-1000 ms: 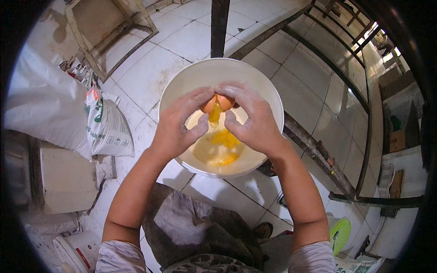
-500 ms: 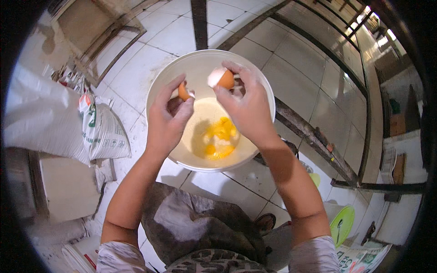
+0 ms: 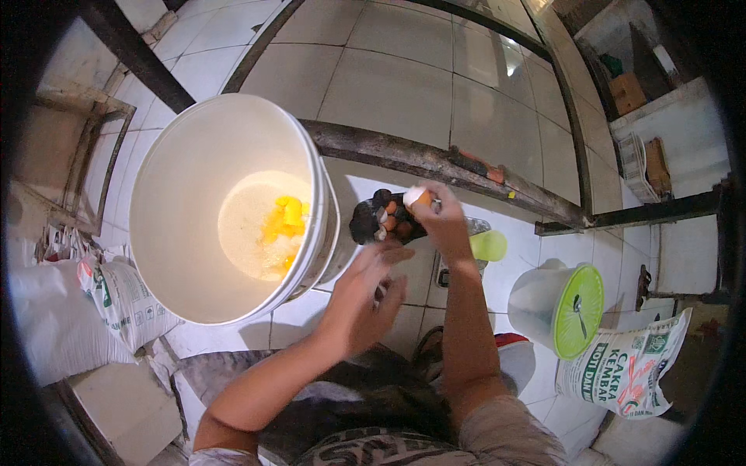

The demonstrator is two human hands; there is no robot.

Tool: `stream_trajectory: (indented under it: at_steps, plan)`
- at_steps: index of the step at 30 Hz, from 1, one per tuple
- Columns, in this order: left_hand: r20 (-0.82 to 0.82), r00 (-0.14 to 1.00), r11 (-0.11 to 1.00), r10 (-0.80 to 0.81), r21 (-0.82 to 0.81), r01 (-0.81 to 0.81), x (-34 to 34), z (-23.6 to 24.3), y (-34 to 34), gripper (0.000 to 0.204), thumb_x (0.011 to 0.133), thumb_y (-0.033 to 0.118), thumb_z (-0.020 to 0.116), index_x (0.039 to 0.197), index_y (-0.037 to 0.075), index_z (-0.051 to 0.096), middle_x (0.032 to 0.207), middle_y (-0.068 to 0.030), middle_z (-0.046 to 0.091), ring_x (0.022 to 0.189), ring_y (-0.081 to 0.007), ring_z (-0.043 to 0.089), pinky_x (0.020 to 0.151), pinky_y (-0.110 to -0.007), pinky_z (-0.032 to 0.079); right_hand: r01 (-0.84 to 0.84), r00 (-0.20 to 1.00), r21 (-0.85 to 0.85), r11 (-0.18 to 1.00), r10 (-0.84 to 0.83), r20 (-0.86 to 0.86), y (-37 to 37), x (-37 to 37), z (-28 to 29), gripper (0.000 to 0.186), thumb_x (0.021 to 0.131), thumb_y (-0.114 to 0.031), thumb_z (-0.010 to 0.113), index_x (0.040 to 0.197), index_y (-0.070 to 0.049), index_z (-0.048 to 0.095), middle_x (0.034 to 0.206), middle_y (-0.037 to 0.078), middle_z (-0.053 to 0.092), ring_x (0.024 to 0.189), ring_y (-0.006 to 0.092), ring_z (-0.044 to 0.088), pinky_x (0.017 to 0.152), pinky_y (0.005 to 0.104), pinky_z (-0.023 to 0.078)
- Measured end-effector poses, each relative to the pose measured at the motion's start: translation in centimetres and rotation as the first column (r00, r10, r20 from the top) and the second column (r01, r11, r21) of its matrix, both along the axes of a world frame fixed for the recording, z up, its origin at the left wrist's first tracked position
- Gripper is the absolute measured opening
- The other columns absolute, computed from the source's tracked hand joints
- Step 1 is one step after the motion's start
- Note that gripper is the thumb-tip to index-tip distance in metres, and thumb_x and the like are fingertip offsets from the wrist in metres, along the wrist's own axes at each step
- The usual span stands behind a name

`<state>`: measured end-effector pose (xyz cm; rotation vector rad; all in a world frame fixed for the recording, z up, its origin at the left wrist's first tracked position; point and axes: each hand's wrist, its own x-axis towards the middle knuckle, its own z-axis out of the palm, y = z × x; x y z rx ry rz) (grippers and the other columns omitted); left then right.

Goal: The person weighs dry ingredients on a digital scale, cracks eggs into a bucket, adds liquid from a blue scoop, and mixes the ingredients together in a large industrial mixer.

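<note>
My right hand (image 3: 444,225) grips a brown eggshell (image 3: 417,196) with its white inside showing, over a dark container (image 3: 364,222) that holds several brown shells. Just short of that container is my left hand (image 3: 361,299), its fingers apart and slightly blurred; no shell shows in it. To the left stands a large white bucket (image 3: 179,210), tilted in view. Inside it, yellow egg yolks (image 3: 286,221) and clear egg white lie on a pale beige, grainy mass (image 3: 241,225).
A lidded clear tub (image 3: 536,299) with a lime-green lid (image 3: 583,311) and a spoon (image 3: 578,304) on it stands at right, near a printed sack (image 3: 622,365). A green cup (image 3: 488,246) is nearer. A dark beam (image 3: 388,151) runs behind; white sacks (image 3: 62,318) lie left.
Both hands have moved from above the bucket to the right, over to the dark container. The shell piece has left my left hand. The view has swung right, so the bucket now sits left.
</note>
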<state>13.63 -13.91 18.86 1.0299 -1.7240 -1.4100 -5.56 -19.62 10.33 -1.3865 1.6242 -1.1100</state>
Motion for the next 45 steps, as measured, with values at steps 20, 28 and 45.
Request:
stream_trajectory:
  at_steps: [20, 28, 45]
  plan:
    - [0.545, 0.838, 0.981, 0.011, 0.157, -0.116, -1.7, -13.0, -1.3, 0.048, 0.070, 0.002, 0.047, 0.118, -0.001, 0.051, 0.119, -0.0265, 0.050, 0.105, -0.0422, 0.051, 0.094, -0.045, 0.039, -0.155, 0.572, 0.426, 0.891, 0.433, -0.697, 2.4, -2.6, -21.0, 0.025, 0.079, -0.024, 0.057, 0.095, -0.005, 0.063, 0.082, 0.015, 0.065, 0.080, 0.0315, 0.063, 0.073, 0.0403, 0.051]
    - [0.512, 0.840, 0.981, 0.180, -0.028, -0.194, 0.1, -12.9, -1.8, 0.048, 0.078, 0.007, 0.052, 0.126, 0.005, 0.047, 0.117, -0.0233, 0.053, 0.103, -0.0372, 0.055, 0.090, -0.041, 0.043, -0.538, 0.550, 0.518, 0.665, 0.742, -0.383, -2.4, 0.1, -2.8, 0.031, 0.082, -0.026, 0.054, 0.097, 0.001, 0.057, 0.093, 0.021, 0.061, 0.085, 0.0368, 0.060, 0.074, 0.0437, 0.049]
    - [0.149, 0.895, 0.876, 0.421, -0.321, -0.359, 12.7, 7.7, -1.4, 0.033, 0.085, 0.008, 0.056, 0.118, 0.002, 0.055, 0.111, -0.0148, 0.058, 0.095, -0.0230, 0.059, 0.079, -0.031, 0.047, -0.533, 0.842, -0.309, 0.788, 0.531, -0.098, -2.5, 13.3, 15.1, 0.036, 0.081, -0.011, 0.060, 0.114, -0.001, 0.053, 0.110, 0.020, 0.054, 0.103, 0.0325, 0.054, 0.090, 0.0366, 0.042]
